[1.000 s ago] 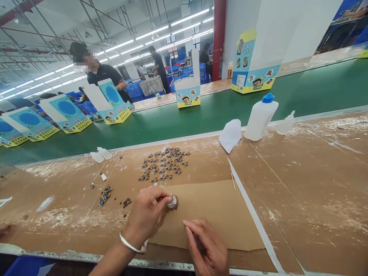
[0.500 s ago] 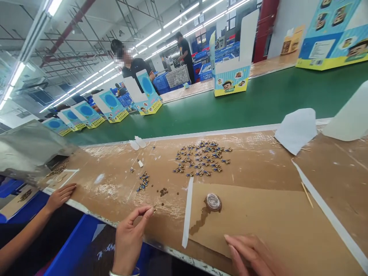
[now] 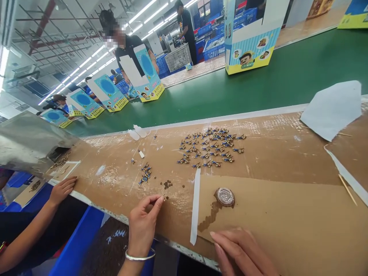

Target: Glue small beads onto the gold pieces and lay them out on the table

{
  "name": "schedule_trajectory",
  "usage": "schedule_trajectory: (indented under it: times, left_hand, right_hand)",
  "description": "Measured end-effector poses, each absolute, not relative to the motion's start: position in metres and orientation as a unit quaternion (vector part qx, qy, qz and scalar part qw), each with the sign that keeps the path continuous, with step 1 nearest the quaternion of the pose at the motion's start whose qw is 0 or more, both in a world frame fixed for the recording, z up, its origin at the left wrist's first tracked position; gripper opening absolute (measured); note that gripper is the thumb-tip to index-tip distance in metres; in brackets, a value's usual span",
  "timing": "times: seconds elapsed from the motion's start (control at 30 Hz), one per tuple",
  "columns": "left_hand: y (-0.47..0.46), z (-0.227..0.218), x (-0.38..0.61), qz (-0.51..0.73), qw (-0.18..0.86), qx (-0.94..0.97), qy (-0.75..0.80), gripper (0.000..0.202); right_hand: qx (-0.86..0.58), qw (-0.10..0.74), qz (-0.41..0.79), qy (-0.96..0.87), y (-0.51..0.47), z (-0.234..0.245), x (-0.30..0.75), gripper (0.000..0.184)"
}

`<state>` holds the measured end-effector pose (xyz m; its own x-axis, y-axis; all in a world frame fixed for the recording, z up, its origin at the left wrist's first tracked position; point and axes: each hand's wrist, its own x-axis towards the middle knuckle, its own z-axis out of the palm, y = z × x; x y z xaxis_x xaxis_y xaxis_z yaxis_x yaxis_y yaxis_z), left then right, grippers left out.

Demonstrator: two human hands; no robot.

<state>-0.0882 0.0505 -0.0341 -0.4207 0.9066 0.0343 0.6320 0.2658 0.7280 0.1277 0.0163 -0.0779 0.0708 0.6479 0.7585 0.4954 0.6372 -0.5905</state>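
My left hand (image 3: 145,218) is closed in a pinch over the table's front part. Between thumb and forefinger is a tiny dark piece, too small to name. Just beyond the fingertips lie several small round brown beads (image 3: 167,184). My right hand (image 3: 241,249) is low over the brown cardboard sheet (image 3: 276,214), fingers stretched leftward, thumb a little apart from them, with nothing visible in it. Ahead of it on the cardboard sits a round, shiny lid-like dish (image 3: 225,196) with a dark wet smear (image 3: 210,217) beside it. Small blue-and-tan figures (image 3: 214,145) stand in rows farther back.
A smaller cluster of figures (image 3: 145,174) lies left of the beads, near a small white bottle (image 3: 141,154). Beyond runs a green conveyor (image 3: 195,96) carrying printed boxes (image 3: 250,53). A co-worker's hand (image 3: 61,190) rests at the table's left edge. A wooden stick (image 3: 347,189) lies right.
The view has shifted. My right hand has moved left, closer below the dish. My left hand still pinches the tiny piece, now close to the loose beads.
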Motion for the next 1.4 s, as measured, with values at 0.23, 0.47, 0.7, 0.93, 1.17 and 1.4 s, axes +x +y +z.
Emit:
schedule_trajectory:
  times: [0.23, 0.47, 0.7, 0.93, 1.17, 1.4]
  left_hand:
    - [0.052, -0.033, -0.086, 0.329, 0.190, 0.496, 0.781, 0.031]
    - [0.051, -0.033, -0.084, 0.332, 0.173, 0.508, 0.776, 0.027]
    - [0.054, -0.035, -0.084, 0.322, 0.167, 0.510, 0.780, 0.026]
    - [0.055, -0.032, -0.080, 0.310, 0.150, 0.527, 0.778, 0.025]
    - [0.054, -0.030, -0.079, 0.310, 0.153, 0.515, 0.784, 0.024]
    - [0.056, -0.031, -0.081, 0.293, 0.140, 0.533, 0.782, 0.023]
  right_hand:
    - [-0.406, 0.612, 0.111, -0.669, 0.012, -0.066, 0.132, 0.018]
    - [-0.399, 0.599, 0.141, -0.680, 0.012, -0.067, 0.134, 0.024]
    - [-0.392, 0.611, 0.153, -0.671, 0.010, -0.065, 0.135, 0.023]
    - [-0.389, 0.617, 0.166, -0.663, 0.011, -0.065, 0.134, 0.023]
    - [-0.394, 0.617, 0.182, -0.657, 0.011, -0.063, 0.134, 0.025]
    - [-0.394, 0.620, 0.183, -0.653, 0.010, -0.062, 0.133, 0.024]
